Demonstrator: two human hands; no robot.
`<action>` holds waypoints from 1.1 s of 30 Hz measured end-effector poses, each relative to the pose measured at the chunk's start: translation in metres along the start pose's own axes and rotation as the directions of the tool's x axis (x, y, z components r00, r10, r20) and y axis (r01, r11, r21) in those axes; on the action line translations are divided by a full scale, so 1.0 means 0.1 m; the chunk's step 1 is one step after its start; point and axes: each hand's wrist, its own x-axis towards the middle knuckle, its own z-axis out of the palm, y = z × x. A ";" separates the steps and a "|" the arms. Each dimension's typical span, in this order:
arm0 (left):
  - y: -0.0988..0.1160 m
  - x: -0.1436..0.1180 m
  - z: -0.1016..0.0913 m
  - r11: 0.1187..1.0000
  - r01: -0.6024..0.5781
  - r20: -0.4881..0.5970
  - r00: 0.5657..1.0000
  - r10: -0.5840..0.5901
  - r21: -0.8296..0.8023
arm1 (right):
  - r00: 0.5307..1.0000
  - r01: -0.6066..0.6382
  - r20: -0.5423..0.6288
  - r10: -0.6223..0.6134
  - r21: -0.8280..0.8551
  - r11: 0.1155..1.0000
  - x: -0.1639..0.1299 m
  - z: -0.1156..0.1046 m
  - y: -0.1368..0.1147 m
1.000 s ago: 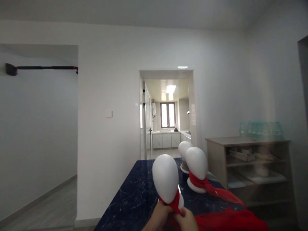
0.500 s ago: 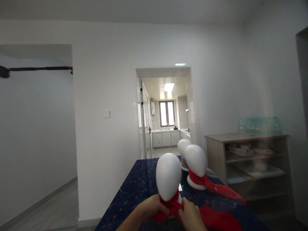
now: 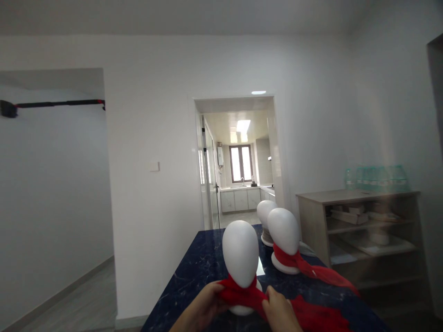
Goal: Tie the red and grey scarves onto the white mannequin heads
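A: What have the fingers got?
B: Cloth, both sets. The left fingers (image 3: 217, 287) pinch the red cloth (image 3: 244, 296) on one side, the right fingers (image 3: 272, 295) grip it on the other, and it stretches between them.

A: Where does it run?
B: Across the front of the neck of the nearest white head (image 3: 240, 251), which stands upright just beyond the fingers, midway between them. Part of its white base shows under the cloth.

A: Anything beside the hands?
B: More red fabric (image 3: 318, 316), on the tabletop (image 3: 187, 267) just right of the right fingers. I can't tell whether it's one piece with what they hold.

A: And farther out?
B: Beyond the right fingers stands a second white head (image 3: 284, 230) with a red scarf (image 3: 286, 259) around its neck, one end trailing away to the right. Close behind that, farther from the fingers, is a third white head (image 3: 266, 213); the greyish stuff at its neck is too small to make out.

A: Past the tabletop?
B: Well off to the fingers' right, a shelf unit (image 3: 313, 221) carries pale green bottles (image 3: 384, 179). Far ahead of the fingers, a doorway (image 3: 235, 105) shows a kitchen with a window (image 3: 241, 163).
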 end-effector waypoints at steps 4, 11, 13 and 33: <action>-0.12 -0.07 0.10 0.965 0.041 -0.004 0.999 -0.044 -0.260 | 1.000 0.013 -0.020 -0.014 -0.057 0.998 -0.02 0.04 -0.01; 0.39 -0.14 -0.32 0.603 -0.183 0.069 0.976 0.208 0.777 | 0.998 0.013 -0.053 -0.021 -0.153 0.988 -0.03 0.06 -0.01; 0.51 -0.13 -0.46 0.490 -0.224 0.064 0.945 0.321 0.843 | 0.997 0.016 -0.066 -0.027 -0.160 0.987 -0.02 0.06 -0.01; 0.58 -0.67 -0.51 0.815 -0.120 0.324 0.942 -0.087 0.568 | 1.000 0.013 -0.023 -0.015 -0.104 0.995 -0.04 0.02 0.00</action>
